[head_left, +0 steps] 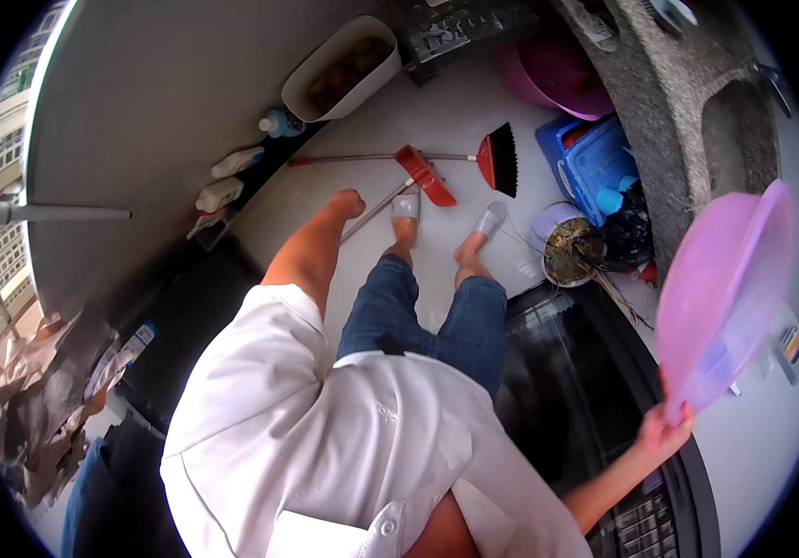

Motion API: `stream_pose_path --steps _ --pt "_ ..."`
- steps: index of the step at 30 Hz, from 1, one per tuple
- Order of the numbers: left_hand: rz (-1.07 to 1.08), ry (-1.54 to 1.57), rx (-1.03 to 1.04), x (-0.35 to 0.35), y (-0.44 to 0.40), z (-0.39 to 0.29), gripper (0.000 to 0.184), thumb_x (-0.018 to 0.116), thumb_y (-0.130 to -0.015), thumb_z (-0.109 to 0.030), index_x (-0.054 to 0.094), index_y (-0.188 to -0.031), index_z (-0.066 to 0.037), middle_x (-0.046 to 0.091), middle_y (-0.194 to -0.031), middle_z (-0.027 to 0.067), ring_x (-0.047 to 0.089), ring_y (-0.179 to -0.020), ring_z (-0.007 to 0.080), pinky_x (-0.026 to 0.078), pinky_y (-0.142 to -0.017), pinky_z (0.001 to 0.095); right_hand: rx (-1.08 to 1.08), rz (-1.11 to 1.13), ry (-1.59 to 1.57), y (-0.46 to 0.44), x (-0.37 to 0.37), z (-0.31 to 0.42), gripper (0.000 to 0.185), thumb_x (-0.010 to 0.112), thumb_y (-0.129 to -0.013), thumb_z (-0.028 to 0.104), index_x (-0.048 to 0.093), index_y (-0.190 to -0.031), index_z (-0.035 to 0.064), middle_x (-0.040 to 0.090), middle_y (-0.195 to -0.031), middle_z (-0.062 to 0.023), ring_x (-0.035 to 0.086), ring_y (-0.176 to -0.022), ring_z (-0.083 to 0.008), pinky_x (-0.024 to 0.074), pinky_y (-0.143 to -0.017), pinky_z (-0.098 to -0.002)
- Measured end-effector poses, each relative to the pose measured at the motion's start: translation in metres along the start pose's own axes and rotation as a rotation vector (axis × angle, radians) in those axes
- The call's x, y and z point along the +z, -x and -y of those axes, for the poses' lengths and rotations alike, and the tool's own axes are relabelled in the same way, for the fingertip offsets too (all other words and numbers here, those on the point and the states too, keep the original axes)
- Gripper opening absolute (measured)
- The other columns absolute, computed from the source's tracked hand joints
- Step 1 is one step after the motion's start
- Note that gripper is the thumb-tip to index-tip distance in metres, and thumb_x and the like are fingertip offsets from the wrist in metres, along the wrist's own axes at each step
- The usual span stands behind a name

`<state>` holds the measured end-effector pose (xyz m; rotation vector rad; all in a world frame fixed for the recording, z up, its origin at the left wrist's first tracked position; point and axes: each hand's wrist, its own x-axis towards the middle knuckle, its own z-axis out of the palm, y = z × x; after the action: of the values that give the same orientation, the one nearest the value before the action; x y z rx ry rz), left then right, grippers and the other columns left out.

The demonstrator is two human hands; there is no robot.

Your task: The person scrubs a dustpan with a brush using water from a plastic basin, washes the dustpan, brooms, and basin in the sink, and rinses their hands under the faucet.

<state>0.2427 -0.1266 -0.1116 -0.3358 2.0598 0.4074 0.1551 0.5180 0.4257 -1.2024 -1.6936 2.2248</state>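
Observation:
A pink translucent basin [711,279] is tilted up on its side at the right, and my right hand [667,432] grips its lower rim. My left hand [348,203] hangs low at the centre left, beside the handle of a red dustpan [427,177]; its fingers look curled, but whether they hold the handle is too small to tell. A red broom with black bristles [501,160] lies on the floor, its handle crossing behind the dustpan.
A long white planter [342,70] and several bottles line the left wall. At the back right stand a magenta tub [557,79], a blue bin [594,163] and a pot with dry plants [568,251]. A stone sink [673,102] is at the right.

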Motion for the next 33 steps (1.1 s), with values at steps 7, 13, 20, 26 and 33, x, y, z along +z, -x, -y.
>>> stream_pose_path --steps 7,13,20,26,33 --pt "-0.043 0.089 -0.071 0.040 -0.102 0.021 0.047 0.057 -0.092 -0.033 0.060 -0.127 -0.002 0.061 -0.130 0.0212 0.056 -0.123 0.0383 0.047 -0.104 0.0449 0.505 -0.062 -0.044 0.078 0.048 -0.162 0.079 0.058 -0.076 0.020 0.038 -0.146 -0.0093 0.045 -0.143 -0.0358 0.046 -0.132 -0.0465 0.0349 -0.115 -0.0567" --pt "-0.011 -0.081 -0.179 0.053 -0.204 0.010 0.063 0.055 -0.096 -0.030 0.033 -0.150 -0.006 0.039 -0.153 0.0186 0.042 -0.139 0.0370 0.040 -0.112 0.0464 0.614 0.003 0.160 0.030 0.023 -0.323 0.075 0.057 -0.077 0.022 0.042 -0.147 -0.0002 0.054 -0.131 -0.0379 0.054 -0.123 -0.0447 0.0381 -0.111 -0.0541" --pt "-0.247 -0.484 0.089 0.115 -0.334 0.032 0.043 0.046 -0.096 -0.016 0.045 -0.138 -0.008 0.048 -0.143 0.0165 0.047 -0.134 0.0370 0.035 -0.111 0.0578 0.551 -0.221 0.456 -0.076 0.020 -0.427 0.076 0.060 -0.074 0.013 0.043 -0.147 0.0008 0.069 -0.098 -0.0239 0.060 -0.061 -0.0177 0.0523 -0.057 -0.0274" --pt "-0.162 -0.200 0.294 0.137 -0.303 0.091 0.031 0.045 -0.095 -0.009 0.052 -0.125 -0.012 0.064 -0.115 0.0182 0.061 -0.114 0.0391 0.050 -0.094 0.0501 0.411 0.007 0.743 -0.146 -0.014 -0.432 0.067 0.053 -0.083 0.009 0.041 -0.148 -0.0021 0.063 -0.084 -0.0094 0.058 -0.058 -0.0158 0.0514 -0.053 -0.0288" --pt "-0.121 -0.278 0.129 0.088 -0.240 0.120 0.031 0.048 -0.095 -0.008 0.057 -0.123 -0.018 0.069 -0.103 0.0173 0.069 -0.099 0.0360 0.053 -0.087 0.0468 0.147 0.177 1.093 -0.221 0.057 -0.409 0.062 0.048 -0.086 0.004 0.042 -0.147 -0.0024 0.058 -0.064 -0.0084 0.055 -0.050 -0.0183 0.0455 -0.049 -0.0304"
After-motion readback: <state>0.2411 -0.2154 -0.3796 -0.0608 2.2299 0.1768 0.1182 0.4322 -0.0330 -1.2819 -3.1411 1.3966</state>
